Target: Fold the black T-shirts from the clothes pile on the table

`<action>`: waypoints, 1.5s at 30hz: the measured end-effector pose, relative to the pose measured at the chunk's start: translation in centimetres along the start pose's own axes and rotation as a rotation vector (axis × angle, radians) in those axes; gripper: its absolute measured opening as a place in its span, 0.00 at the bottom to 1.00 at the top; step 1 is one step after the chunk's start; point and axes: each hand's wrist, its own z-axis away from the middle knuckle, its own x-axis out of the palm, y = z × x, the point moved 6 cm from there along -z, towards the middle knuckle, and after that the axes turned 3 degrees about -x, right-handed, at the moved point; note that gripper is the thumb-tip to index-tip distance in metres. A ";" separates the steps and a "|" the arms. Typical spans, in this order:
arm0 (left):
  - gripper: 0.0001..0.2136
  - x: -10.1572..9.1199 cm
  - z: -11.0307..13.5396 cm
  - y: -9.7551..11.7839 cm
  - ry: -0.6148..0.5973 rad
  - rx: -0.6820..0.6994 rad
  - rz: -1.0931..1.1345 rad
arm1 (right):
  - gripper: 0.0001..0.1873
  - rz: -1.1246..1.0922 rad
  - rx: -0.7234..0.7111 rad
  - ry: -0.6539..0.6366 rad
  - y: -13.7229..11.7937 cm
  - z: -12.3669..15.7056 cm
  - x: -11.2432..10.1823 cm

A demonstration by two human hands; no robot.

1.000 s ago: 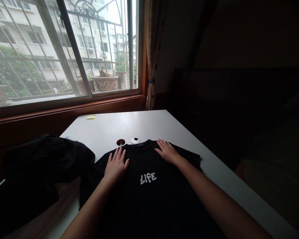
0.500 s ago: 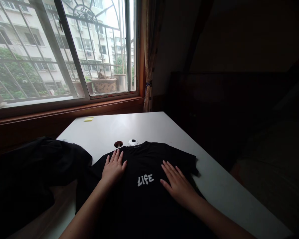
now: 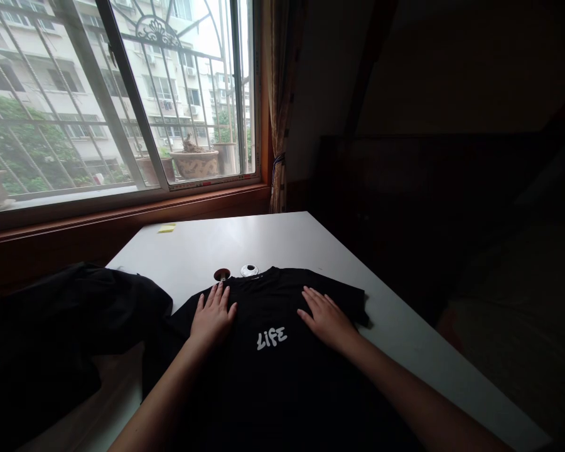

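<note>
A black T-shirt (image 3: 273, 383) with white lettering on its chest lies spread on the white table (image 3: 207, 242), its collar toward the far side. My left hand (image 3: 213, 319) rests flat on the shirt near the left shoulder, fingers apart and pointing away from me. On the other side of the lettering, my right hand (image 3: 327, 317) lies flat near the right shoulder, fingers stretched out. Neither hand grips the cloth. The shirt's lower part fades into shadow at the bottom of the view.
Dark bunched cloth (image 3: 85, 307) lies on the left. Beyond the collar are a round hole (image 3: 222, 274) in the tabletop and a white ring-shaped cover (image 3: 249, 270). A yellow note (image 3: 166, 228) sits near the back edge. Behind stand a barred window (image 3: 188, 113) and a curtain (image 3: 277, 169).
My right hand has slid up the shirt toward its right shoulder and slightly inward. My left hand stays at about the same place on the cloth.
</note>
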 end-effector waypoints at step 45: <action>0.33 1.1 -8.6 -6.6 -0.025 -0.288 0.089 | 0.40 0.001 -0.165 -0.080 -0.3 -17.9 2.5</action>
